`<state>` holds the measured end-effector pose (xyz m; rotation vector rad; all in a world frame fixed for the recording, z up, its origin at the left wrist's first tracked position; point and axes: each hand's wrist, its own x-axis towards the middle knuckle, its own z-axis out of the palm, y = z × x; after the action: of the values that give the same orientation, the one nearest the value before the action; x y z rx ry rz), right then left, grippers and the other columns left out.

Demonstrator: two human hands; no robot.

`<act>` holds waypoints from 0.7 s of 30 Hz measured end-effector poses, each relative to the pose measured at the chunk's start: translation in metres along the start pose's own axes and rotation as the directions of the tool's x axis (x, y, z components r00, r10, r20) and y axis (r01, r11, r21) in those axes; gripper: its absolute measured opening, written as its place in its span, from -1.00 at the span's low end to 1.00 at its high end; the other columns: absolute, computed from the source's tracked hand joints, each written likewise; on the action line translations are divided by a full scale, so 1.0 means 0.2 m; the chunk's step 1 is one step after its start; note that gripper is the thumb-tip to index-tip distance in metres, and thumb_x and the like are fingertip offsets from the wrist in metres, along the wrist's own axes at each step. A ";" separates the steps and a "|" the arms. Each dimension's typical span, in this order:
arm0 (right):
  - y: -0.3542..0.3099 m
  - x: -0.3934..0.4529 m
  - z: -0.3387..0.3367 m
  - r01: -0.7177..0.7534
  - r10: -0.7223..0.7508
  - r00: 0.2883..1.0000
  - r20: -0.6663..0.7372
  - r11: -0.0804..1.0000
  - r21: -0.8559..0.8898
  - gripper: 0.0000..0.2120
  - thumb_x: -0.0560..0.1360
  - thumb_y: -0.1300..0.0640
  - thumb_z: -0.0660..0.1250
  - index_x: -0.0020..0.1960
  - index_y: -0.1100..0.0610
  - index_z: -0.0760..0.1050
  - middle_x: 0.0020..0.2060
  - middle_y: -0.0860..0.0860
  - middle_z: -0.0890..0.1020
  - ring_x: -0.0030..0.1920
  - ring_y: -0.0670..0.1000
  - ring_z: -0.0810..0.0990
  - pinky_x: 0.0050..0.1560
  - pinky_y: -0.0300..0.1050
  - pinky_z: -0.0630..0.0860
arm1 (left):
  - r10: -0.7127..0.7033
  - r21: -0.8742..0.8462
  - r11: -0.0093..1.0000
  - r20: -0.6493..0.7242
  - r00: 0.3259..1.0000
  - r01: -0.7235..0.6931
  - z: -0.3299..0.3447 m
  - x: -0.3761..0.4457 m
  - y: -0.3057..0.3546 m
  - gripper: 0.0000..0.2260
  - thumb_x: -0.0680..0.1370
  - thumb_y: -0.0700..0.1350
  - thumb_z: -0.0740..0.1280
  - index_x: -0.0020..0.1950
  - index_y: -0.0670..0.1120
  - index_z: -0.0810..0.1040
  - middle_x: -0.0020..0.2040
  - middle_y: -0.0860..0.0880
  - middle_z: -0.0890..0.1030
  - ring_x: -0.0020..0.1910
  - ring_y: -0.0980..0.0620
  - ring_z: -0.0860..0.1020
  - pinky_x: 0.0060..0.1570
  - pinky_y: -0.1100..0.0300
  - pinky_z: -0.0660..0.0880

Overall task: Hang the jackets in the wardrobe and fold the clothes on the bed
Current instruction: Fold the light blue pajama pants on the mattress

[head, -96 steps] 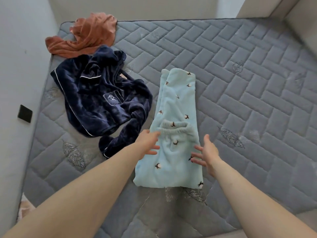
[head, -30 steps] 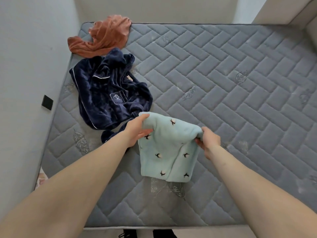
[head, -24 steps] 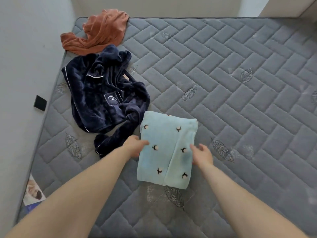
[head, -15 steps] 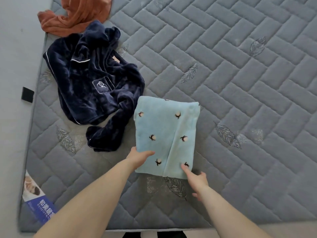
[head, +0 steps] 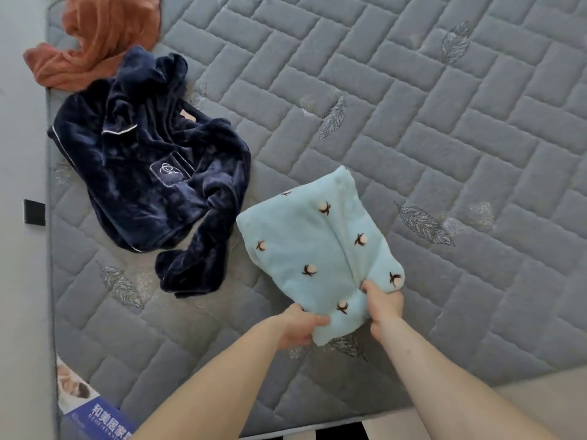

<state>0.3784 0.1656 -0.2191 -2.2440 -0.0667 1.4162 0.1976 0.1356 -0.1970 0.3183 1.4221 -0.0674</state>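
**One garment folded, two still waiting**

Both hands, left (head: 300, 325) and right (head: 384, 304), pinch the near edge of the folded light-blue fleece garment (head: 314, 246) on the grey quilted mattress (head: 444, 138). The crumpled navy velvet top (head: 143, 173) and the rust-orange cloth (head: 98, 36) remain unfolded.

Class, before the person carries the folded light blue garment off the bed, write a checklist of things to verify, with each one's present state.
1. Left hand grips the light blue garment's near edge: ok.
2. Right hand grips the same edge: ok.
3. Garment folded into a compact bundle: ok.
4. Bundle apart from the navy jacket: ok, a gap shows.
5. Orange garment folded: not ok, crumpled.
6. Bare mattress free to the right: ok.
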 end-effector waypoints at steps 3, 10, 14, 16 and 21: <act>-0.04 0.02 -0.07 0.099 -0.100 0.994 -0.044 0.995 -0.010 -0.46 0.43 0.25 0.46 0.37 0.10 0.42 0.22 0.11 0.62 0.04 0.10 0.55 0.10 -0.02 0.48 | 0.052 0.634 0.772 -0.006 0.999 -0.037 -0.13 -0.08 0.14 -0.77 0.48 0.17 0.39 -0.15 0.01 0.63 -0.17 0.08 0.66 -0.18 0.03 0.62 -0.24 0.19 0.57; 0.12 0.01 -0.07 0.004 -0.006 0.998 0.064 0.999 0.037 0.05 0.25 -0.22 0.67 0.53 0.00 0.16 0.21 -0.03 0.53 0.15 0.07 0.54 0.20 0.03 0.49 | 0.685 0.788 0.594 -0.388 0.617 -0.164 -0.50 -0.03 0.81 -0.23 0.34 0.33 0.49 0.46 0.04 0.41 0.39 0.04 0.44 0.42 -0.08 0.39 0.30 0.04 0.44; 0.26 0.04 0.00 0.086 -0.092 0.983 0.158 0.995 0.041 0.12 0.11 -0.23 0.73 0.47 -0.12 0.15 0.20 -0.14 0.56 0.18 -0.03 0.58 0.23 0.02 0.54 | 0.423 0.696 0.704 -0.250 0.871 -0.142 -0.55 0.15 0.89 0.24 0.04 0.44 0.63 0.59 0.10 0.16 0.40 0.08 0.45 0.32 -0.05 0.50 0.32 -0.05 0.50; 0.28 0.11 -0.01 0.098 -0.105 0.983 0.153 0.994 0.056 -0.02 0.14 -0.13 0.73 0.37 -0.15 0.22 0.13 -0.14 0.59 0.09 -0.08 0.61 0.06 -0.05 0.57 | 0.395 0.680 0.715 -0.201 0.896 -0.163 -0.56 0.22 0.86 0.20 -0.02 0.43 0.66 0.51 0.15 0.24 0.30 0.13 0.51 0.23 -0.01 0.56 0.27 -0.05 0.53; 0.20 0.25 -0.12 -0.018 -0.016 0.983 0.183 0.983 0.184 -0.39 0.11 0.23 0.46 0.17 0.09 0.55 -0.12 0.08 0.74 -0.19 0.07 0.72 -0.29 -0.07 0.60 | 0.090 0.474 0.874 0.052 0.995 -0.104 -0.64 0.22 0.79 -0.25 0.20 0.19 0.71 0.34 0.09 0.58 0.16 -0.02 0.72 0.11 -0.12 0.71 0.19 -0.14 0.61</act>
<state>0.4137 0.1369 -0.2696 -1.9609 0.0057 1.5600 0.1186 0.3259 -0.2276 0.7941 1.3464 -0.3438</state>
